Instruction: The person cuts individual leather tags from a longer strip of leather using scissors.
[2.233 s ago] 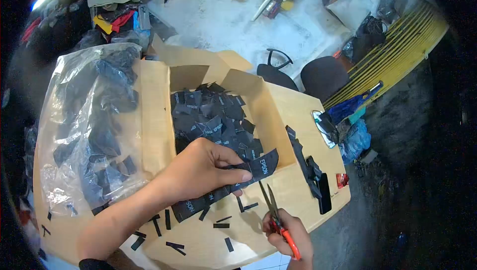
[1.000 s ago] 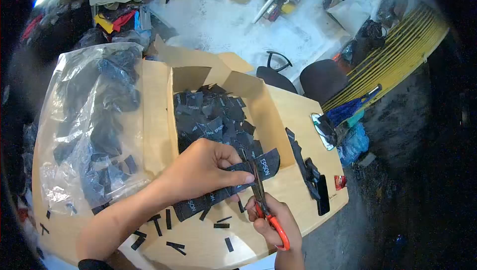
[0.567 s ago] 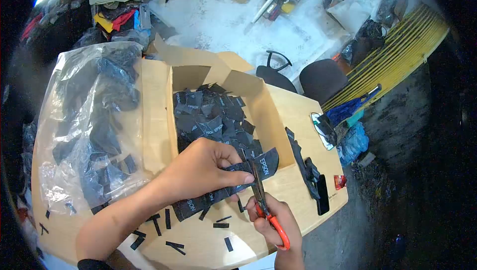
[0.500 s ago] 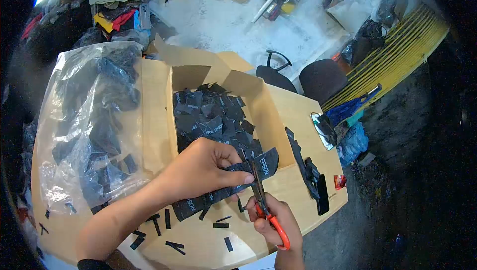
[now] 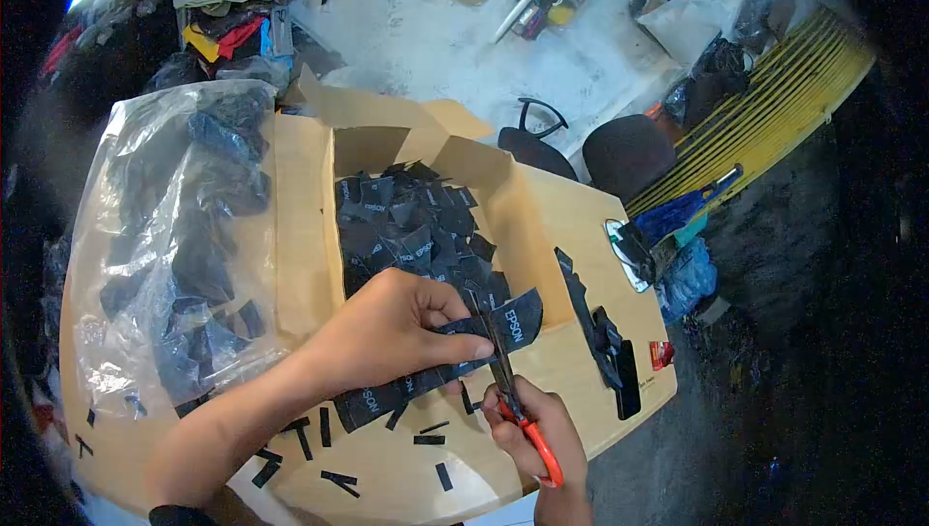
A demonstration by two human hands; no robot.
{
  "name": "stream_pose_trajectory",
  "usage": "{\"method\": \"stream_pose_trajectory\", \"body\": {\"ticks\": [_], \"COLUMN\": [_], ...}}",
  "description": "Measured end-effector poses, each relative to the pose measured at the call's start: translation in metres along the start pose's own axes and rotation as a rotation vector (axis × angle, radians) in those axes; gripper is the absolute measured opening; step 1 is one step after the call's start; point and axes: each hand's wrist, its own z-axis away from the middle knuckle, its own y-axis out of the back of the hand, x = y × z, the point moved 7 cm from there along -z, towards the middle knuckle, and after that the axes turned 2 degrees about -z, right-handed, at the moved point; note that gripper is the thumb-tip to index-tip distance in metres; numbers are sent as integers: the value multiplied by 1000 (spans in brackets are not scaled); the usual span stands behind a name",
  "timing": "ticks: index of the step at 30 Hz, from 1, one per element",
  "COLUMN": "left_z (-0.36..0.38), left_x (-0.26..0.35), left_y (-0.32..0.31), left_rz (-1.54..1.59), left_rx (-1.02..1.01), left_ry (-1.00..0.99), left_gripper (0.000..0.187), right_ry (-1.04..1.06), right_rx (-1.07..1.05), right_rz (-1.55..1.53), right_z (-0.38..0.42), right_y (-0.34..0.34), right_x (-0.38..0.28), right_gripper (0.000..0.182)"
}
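My left hand (image 5: 397, 332) pinches a black fabric strip (image 5: 523, 317) printed with white EPSON lettering, thumb on top. The strip slants from lower left to upper right in front of the open cardboard box (image 5: 530, 231). In my right hand (image 5: 547, 429) is a pair of scissors (image 5: 535, 444) with orange-red handles. Their blades lie across the strip, just right of my left thumb. Many cut black pieces (image 5: 411, 226) with the same lettering fill the box behind my left hand. Small black offcuts (image 5: 339, 480) lie scattered on the table below the strip.
A clear plastic bag (image 5: 145, 236) with dark material inside covers the table's left side. Right of the box are black strips (image 5: 590, 323), a phone (image 5: 628, 381) and a red packet (image 5: 662, 355). Beyond the table stand a dark chair (image 5: 629, 153) and a yellow slatted bench (image 5: 774, 105).
Hardly anything differs. Both hands, the strip and the scissors keep nearly the same places, and the scissor blades still cross the strip.
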Motion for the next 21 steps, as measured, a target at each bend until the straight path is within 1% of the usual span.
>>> {"method": "stream_pose_trajectory", "body": {"ticks": [2, 4, 7, 11, 13, 15, 21], "left_z": [-1, -2, -2, -2, -1, -2, -2], "left_x": [-2, -4, -3, -5, -2, -4, -3], "left_y": [-1, 0, 1, 1, 1, 1, 1], "left_rz": [30, 3, -38, -32, -8, -7, -23], "left_rx": [-5, 6, 3, 6, 16, 10, 3], "left_ry": [-5, -39, -37, -48, -51, -47, -42], "left_gripper": [21, 22, 22, 22, 23, 22, 21], "right_ry": [18, -8, -7, 26, 6, 2, -7], "right_rx": [12, 19, 20, 23, 12, -14, -17], "right_rz": [10, 7, 6, 51, 32, 138, 141], "right_z": [0, 0, 1, 0, 1, 1, 0], "right_y": [1, 1, 2, 2, 4, 5, 5], "right_x": [-1, -1, -3, -3, -1, 2, 1], "right_gripper": [64, 63, 62, 57, 54, 31, 32]}}
